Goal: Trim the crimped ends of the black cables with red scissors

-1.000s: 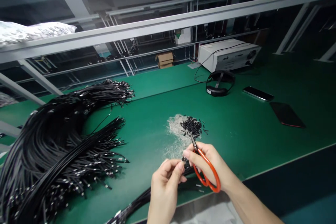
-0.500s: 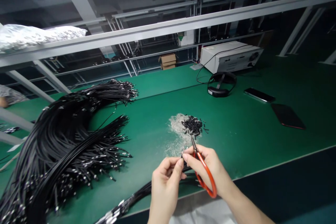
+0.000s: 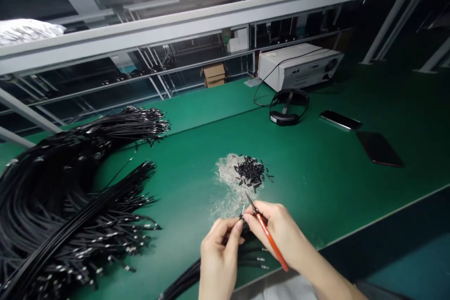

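My left hand (image 3: 218, 249) pinches the stripped end of a thin black cable (image 3: 242, 211) between thumb and fingers. My right hand (image 3: 281, 232) grips red-handled scissors (image 3: 266, 233), their dark blades pointing up beside the cable tip. Both hands hover near the front edge of the green table (image 3: 316, 183). Just beyond them lies a small pile of black sleeve offcuts (image 3: 250, 172) on a heap of pale fibre scraps (image 3: 228, 192). A few more black cables (image 3: 190, 274) run under my hands toward the lower left.
A large bundle of black cables (image 3: 70, 197) covers the table's left side. Farther back are a white box device (image 3: 298, 65), a black headset (image 3: 288, 108), a phone (image 3: 340, 120) and a dark flat case (image 3: 378, 149). A grey rail (image 3: 211, 18) crosses overhead.
The scissors have turned edge-on, so the handle loops no longer show. Both hands stay together at the cable tip; the view has shifted slightly.
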`<action>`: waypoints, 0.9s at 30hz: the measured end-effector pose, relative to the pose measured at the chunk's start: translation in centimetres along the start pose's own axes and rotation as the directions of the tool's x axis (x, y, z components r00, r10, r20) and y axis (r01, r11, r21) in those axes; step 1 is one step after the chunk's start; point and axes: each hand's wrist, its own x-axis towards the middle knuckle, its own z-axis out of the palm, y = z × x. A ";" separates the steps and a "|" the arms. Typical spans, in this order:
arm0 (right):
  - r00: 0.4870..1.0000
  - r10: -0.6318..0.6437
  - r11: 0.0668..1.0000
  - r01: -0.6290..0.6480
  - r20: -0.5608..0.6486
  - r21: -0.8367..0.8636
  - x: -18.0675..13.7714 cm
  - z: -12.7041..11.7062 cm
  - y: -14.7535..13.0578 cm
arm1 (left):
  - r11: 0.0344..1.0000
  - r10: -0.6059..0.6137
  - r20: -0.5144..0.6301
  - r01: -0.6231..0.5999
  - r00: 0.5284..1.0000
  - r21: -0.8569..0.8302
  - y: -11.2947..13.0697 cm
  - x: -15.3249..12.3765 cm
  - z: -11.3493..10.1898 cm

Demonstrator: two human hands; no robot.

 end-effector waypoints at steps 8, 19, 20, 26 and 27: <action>0.999 -0.040 0.994 0.040 0.010 -0.101 0.9 0.6 0.2 | 0.973 -0.146 0.088 0.160 0.985 -0.169 0.5 0.7 -0.6; 0.918 -0.384 0.655 0.345 0.097 -0.672 0.6 0.7 2.3 | 0.852 -0.274 0.236 0.349 0.932 -0.389 1.7 1.4 -2.5; 0.911 -0.397 0.629 0.356 0.108 -0.691 0.6 0.8 2.5 | 0.850 -0.273 0.240 0.351 0.931 -0.393 1.7 1.4 -2.5; 0.873 -0.470 0.531 0.397 0.129 -0.749 1.2 1.5 2.5 | 0.844 -0.272 0.272 0.365 0.923 -0.393 1.7 1.5 -2.5; 0.868 -0.477 0.522 0.404 0.135 -0.751 1.3 1.5 2.5 | 0.842 -0.272 0.275 0.367 0.922 -0.396 1.7 1.5 -2.6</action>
